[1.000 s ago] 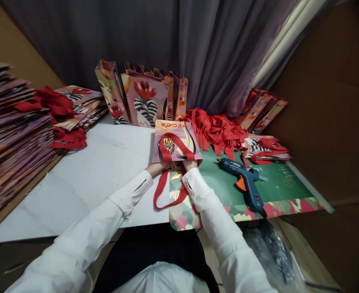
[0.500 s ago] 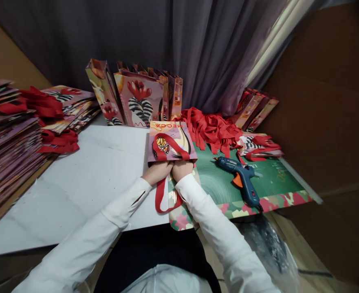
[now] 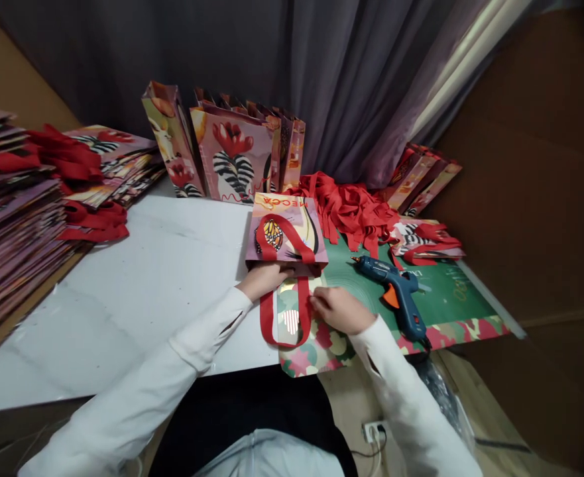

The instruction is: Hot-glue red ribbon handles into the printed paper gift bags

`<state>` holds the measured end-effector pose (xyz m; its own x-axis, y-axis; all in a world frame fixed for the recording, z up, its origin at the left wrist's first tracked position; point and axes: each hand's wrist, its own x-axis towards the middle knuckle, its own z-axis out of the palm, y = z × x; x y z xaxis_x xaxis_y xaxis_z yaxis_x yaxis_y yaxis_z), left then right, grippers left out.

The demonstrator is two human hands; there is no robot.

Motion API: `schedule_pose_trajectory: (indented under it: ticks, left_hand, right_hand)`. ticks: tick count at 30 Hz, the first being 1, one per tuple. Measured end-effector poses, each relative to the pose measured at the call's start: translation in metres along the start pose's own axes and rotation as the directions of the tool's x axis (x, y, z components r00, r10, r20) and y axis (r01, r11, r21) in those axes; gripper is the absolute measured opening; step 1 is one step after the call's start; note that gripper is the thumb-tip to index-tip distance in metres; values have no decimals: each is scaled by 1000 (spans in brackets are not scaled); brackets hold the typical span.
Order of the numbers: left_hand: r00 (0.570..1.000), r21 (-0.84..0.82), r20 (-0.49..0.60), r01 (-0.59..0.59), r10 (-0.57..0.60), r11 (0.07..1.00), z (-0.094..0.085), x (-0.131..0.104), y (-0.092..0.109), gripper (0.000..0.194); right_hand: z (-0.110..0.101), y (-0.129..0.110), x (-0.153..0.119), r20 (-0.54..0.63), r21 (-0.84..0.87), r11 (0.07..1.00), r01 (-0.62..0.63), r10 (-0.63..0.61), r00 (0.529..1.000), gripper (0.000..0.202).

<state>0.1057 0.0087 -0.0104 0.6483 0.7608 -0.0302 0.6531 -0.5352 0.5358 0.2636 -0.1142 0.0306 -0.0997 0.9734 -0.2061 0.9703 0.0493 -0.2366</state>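
A purple paper gift bag (image 3: 292, 228) with a printed butterfly lies flat, its mouth towards me. One red ribbon handle (image 3: 299, 240) rests on its upper face; the other red ribbon handle (image 3: 268, 318) loops out towards the table's front edge. My left hand (image 3: 264, 279) is at the bag's mouth, closed on its edge, with some fingertips hidden inside. To the right of the lower loop is my right hand (image 3: 344, 310), its fingers curled together close to the ribbon. Whether they hold anything is hidden.
A blue glue gun (image 3: 394, 291) lies at the right on a green printed sheet (image 3: 346, 278). Behind it is a heap of red ribbons (image 3: 354, 209). Several upright gift bags (image 3: 234, 156) line the back. Flat bags (image 3: 18, 218) are stacked high at the left.
My right hand has come out of the bag's mouth and moved right, beside the lower ribbon loop. My left hand has stayed at the mouth. The lower loop now lies straighter.
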Motion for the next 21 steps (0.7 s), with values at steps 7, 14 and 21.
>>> schedule_pose_trajectory:
  ticks: [7,14,21]
  left_hand:
    - [991,106,-46,-119,125,987,2,-8,10,35]
    - [990,195,-49,-117,129,974,1,-11,16,37]
    - [996,148,-30,-82,87,986,1,-9,16,43]
  right_hand:
    - [2,-9,2,-129,-201,945,-259,237,963,50]
    - [13,-9,11,-113,-291,874,-389,372,921,51]
    - [3,-13,-4,-103,-303,924,-235,213,972,41]
